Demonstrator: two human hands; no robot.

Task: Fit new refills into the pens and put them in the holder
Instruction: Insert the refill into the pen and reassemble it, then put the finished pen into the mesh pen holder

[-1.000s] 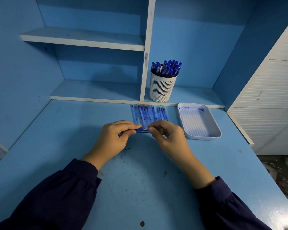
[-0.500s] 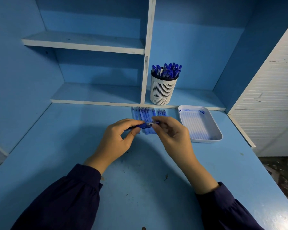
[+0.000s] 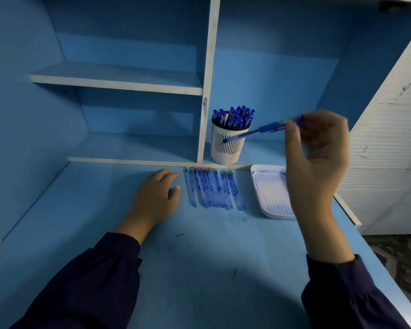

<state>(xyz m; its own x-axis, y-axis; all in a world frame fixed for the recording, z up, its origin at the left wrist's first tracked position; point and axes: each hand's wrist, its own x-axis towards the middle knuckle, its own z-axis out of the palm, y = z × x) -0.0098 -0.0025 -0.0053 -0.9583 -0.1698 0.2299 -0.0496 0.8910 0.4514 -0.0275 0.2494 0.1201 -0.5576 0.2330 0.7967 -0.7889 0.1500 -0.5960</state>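
My right hand (image 3: 316, 160) is raised above the desk and pinches a blue pen (image 3: 261, 129) by its rear end. The pen slants down to the left, its tip in front of the white slotted holder (image 3: 228, 148). That holder stands on the low shelf and is packed with several blue pens (image 3: 234, 117). My left hand (image 3: 156, 198) rests flat on the desk with relaxed fingers, holding nothing, just left of a row of several clear refills (image 3: 211, 188) lying side by side.
A white ribbed tray (image 3: 268, 193) with blue ink stains lies right of the refills, partly behind my right wrist. A white vertical shelf divider (image 3: 208, 91) rises just left of the holder. A white slatted panel (image 3: 389, 143) borders the desk on the right.
My left hand let go of the pen and dropped flat onto the desk. My right hand lifted the pen up and to the right, toward the holder.
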